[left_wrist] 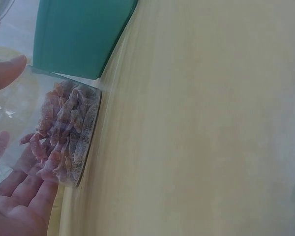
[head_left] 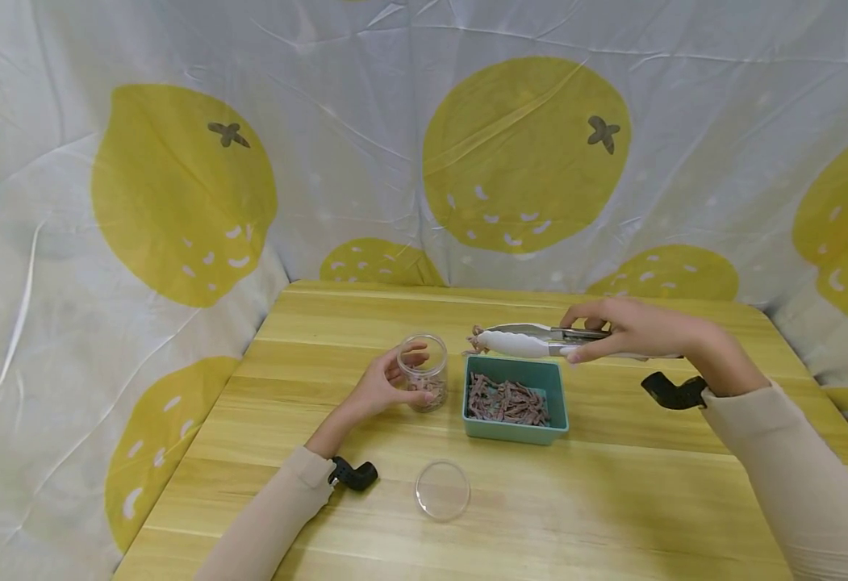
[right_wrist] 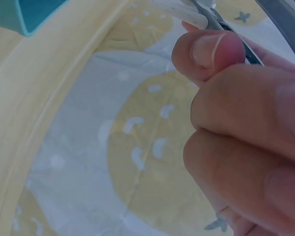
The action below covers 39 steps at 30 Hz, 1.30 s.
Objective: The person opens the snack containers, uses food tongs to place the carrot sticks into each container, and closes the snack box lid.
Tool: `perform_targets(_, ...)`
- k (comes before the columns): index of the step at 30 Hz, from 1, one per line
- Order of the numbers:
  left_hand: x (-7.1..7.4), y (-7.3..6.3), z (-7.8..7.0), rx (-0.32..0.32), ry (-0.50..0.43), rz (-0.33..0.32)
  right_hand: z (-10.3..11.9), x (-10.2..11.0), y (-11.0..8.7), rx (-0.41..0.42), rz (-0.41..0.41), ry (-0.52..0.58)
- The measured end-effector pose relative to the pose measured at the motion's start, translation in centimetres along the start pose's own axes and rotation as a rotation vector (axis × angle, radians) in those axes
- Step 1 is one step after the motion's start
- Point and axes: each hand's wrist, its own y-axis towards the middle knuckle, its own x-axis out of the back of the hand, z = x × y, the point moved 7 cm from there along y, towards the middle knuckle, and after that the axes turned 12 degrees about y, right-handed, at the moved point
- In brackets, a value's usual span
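Note:
My left hand [head_left: 374,387] holds a clear jar [head_left: 424,365], its thumb in front and fingers curled round the far side. The open-topped jar stands on the table with brownish dried strips [left_wrist: 64,130] in its bottom. My right hand [head_left: 641,327] grips a pair of metal tongs [head_left: 521,344] with white tips. Those tips pinch a small bunch of strips [head_left: 476,340] above the far left corner of a teal box [head_left: 516,434], right of the jar. More brown strips [head_left: 507,402] lie in the box. The right wrist view shows curled fingers [right_wrist: 236,103] on the tongs.
A round clear lid [head_left: 442,491] lies on the wooden table [head_left: 612,500] in front of the jar and box. A white curtain [head_left: 351,161] printed with yellow lemons hangs behind and to the left of the table.

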Motion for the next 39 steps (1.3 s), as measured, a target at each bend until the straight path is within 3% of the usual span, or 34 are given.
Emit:
perform_targets(16, -0.2, -0.1, 0.0, -0.010, -0.013, 0.005, 1.5, 0.4, 3.2, 0.017, 0.002, -0.038)
perform_targets(24, -0.1, -0.1, 0.0, -0.018, -0.020, 0.002, 2.4, -0.5, 5.2, 0.031, 0.044, -0.018)
perform_targets(32, 0.0, 0.0, 0.2, 0.014, 0.000, -0.012, 2.7, -1.7, 7.3, 0.054, 0.124, -0.014)
perform_targets(39, 0.1, -0.6, -1.4, 0.050, 0.008, 0.002, 2.9, -2.5, 8.2, 0.029, 0.152, 0.005)
